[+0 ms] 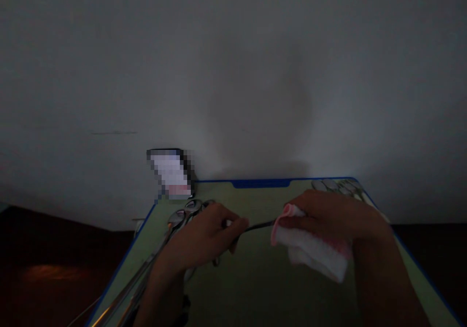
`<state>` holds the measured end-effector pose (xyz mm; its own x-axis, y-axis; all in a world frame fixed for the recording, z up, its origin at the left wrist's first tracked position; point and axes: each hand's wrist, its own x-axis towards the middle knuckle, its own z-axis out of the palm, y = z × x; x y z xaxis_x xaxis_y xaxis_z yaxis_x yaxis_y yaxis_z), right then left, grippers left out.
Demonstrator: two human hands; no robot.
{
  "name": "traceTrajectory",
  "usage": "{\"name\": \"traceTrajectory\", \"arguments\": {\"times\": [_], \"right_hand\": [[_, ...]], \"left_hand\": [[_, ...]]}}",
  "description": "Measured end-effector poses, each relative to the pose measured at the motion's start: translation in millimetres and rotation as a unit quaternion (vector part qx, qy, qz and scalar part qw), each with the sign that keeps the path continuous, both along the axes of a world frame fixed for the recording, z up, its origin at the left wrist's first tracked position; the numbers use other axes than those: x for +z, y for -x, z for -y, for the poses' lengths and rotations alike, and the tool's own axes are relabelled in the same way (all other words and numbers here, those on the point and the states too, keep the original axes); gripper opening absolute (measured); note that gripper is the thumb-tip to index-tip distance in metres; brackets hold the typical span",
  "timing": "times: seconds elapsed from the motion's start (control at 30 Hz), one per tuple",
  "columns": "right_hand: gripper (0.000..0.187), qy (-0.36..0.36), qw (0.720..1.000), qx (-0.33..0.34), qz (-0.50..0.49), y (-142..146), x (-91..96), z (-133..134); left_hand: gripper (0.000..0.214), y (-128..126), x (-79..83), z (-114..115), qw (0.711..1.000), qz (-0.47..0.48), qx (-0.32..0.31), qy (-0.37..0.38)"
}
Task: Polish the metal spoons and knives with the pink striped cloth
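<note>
A thin metal utensil (260,226) spans the gap between my hands above the table. My left hand (215,232) is closed around its left end; the fingers cover that end, so its exact kind cannot be made out. A white cloth with pink edging (314,249) is bunched in my closed right hand (321,215). The cloth wraps the utensil's other end and hides it. Under and beside my left forearm lie several shiny metal spoons (177,217) with long handles running toward the front left.
The light green table (262,288) has a blue rim and stands against a grey wall (255,74). A phone with a lit, blurred screen (170,173) leans at the back left corner. More metal cutlery (328,185) lies at the back right, partly behind my right hand.
</note>
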<state>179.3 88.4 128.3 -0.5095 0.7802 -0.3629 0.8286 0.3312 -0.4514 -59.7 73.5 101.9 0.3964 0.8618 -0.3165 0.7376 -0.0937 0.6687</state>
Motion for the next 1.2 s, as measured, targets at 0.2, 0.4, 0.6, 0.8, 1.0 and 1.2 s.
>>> {"name": "traceTrajectory", "arguments": {"times": [0.2,0.4,0.6,0.8,1.0,1.2], "right_hand": [[0.043,0.004,0.993,0.116,-0.032,22,-5.4,2],[0.051,-0.010,0.989,0.138,-0.041,23,-10.9,-3],[0.046,0.014,0.997,0.051,-0.062,0,-3.8,-8],[0.046,0.029,0.995,0.005,-0.097,-11,1.1,-10],[0.051,0.016,0.985,-0.024,-0.168,3,-0.5,-15],[0.049,0.024,0.982,-0.007,-0.189,11,-2.5,-17]], "left_hand": [[0.047,-15,-1.1,1,0.997,0.031,-0.064,-0.028],[0.042,-14,-9.6,-3,0.996,0.050,-0.063,-0.037],[0.042,8,-2.2,-9,0.996,0.052,-0.030,-0.060],[0.030,21,-5.3,-10,0.966,0.249,0.046,-0.063],[0.034,-7,-15.3,-10,0.873,0.476,0.087,-0.056],[0.021,-24,-11.9,-15,0.833,0.495,0.227,-0.091]]}}
